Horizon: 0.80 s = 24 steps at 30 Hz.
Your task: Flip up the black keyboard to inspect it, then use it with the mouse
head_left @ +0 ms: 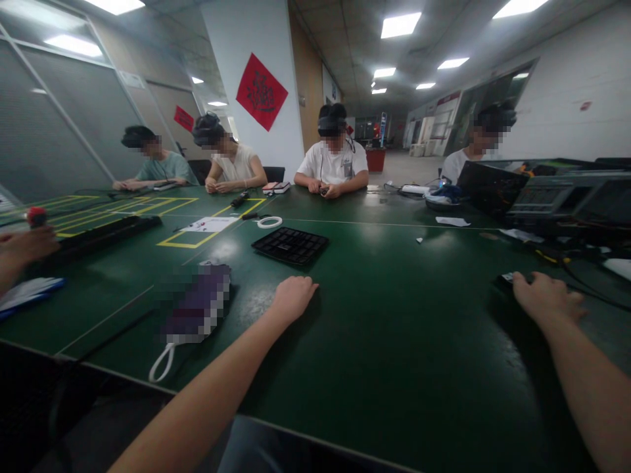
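Observation:
My left hand (pixel 296 297) rests on the green table (pixel 394 368), back up, with its fingers curled in and pressed together; nothing shows in it. Beyond it lies a black plastic tray with a grid of compartments (pixel 290 246). A purple and white pouch with a white loop strap (pixel 200 305) is to its left. At the right, my right hand (pixel 547 299) is closed around a small black object (pixel 505 280), whose far end sticks out past the thumb. The rest of that object is hidden by the hand, so its kind cannot be told.
A neighbour's hand (pixel 27 249) holds a red-topped item at the left, near blue and white gloves (pixel 29 293). A white ring (pixel 269 222) and a paper sheet (pixel 211 224) lie farther back. Open computer cases (pixel 566 197) and cables stand at right. Several people sit opposite.

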Available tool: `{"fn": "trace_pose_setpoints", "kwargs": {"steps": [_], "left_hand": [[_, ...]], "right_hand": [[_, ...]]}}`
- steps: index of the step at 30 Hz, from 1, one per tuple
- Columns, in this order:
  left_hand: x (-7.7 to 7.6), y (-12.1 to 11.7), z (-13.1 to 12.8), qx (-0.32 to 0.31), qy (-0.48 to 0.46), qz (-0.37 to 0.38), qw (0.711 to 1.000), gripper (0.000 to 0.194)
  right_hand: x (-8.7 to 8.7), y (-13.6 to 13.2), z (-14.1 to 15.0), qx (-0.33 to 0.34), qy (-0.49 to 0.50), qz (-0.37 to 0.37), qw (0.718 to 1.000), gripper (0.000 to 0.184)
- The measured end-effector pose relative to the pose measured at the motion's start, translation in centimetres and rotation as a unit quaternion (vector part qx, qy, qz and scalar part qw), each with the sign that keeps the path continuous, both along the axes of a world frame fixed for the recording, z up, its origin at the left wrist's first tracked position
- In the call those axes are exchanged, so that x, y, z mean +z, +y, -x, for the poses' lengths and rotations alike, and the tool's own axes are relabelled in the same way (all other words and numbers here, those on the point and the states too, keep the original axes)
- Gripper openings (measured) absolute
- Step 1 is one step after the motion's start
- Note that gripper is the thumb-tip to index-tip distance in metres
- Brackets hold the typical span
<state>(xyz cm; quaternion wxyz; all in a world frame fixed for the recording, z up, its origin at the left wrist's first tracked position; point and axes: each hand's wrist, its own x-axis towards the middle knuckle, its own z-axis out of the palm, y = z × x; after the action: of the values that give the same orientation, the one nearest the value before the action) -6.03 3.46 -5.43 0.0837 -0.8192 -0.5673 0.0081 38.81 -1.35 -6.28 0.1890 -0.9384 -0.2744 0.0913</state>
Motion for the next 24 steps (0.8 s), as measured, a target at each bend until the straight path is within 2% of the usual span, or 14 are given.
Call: {"fn": "trace_pose_setpoints", "kwargs": {"steps": [8, 15, 18, 20, 22, 23, 24], "left_hand": [[0.0, -0.2, -0.1, 0.007, -0.001, -0.002, 1.000, 0.047], [0.0, -0.1, -0.4, 0.009, -0.016, 0.003, 1.000, 0.039], [-0.4, -0.2, -0.4, 0.012, -0.053, -0.003, 0.998, 0.038], [-0.5, 0.0, -0.2, 0.026, -0.121, -0.015, 0.992, 0.038], [-0.3, 0.5, -0.1, 0.072, -0.250, -0.023, 0.965, 0.043], [0.1, 0.9, -0.1, 0.108, -0.340, -0.019, 0.934, 0.045], [0.6, 1.4, 0.0, 0.149, -0.435, -0.007, 0.888, 0.045]], "right_hand": [[-0.2, 0.2, -0.5, 0.019, -0.004, 0.035, 0.999, 0.067], [0.4, -0.2, 0.5, 0.014, -0.018, 0.029, 0.999, 0.066], [0.4, -0.1, 0.5, 0.010, -0.016, 0.030, 0.999, 0.065], [0.3, 0.0, 0.3, 0.008, -0.015, 0.031, 0.999, 0.065], [0.1, 0.1, 0.1, 0.009, -0.018, 0.030, 0.999, 0.065], [0.0, 0.1, 0.0, 0.011, -0.021, 0.028, 0.999, 0.065], [-0.1, 0.2, -0.1, 0.012, -0.024, 0.026, 0.999, 0.065]]}}
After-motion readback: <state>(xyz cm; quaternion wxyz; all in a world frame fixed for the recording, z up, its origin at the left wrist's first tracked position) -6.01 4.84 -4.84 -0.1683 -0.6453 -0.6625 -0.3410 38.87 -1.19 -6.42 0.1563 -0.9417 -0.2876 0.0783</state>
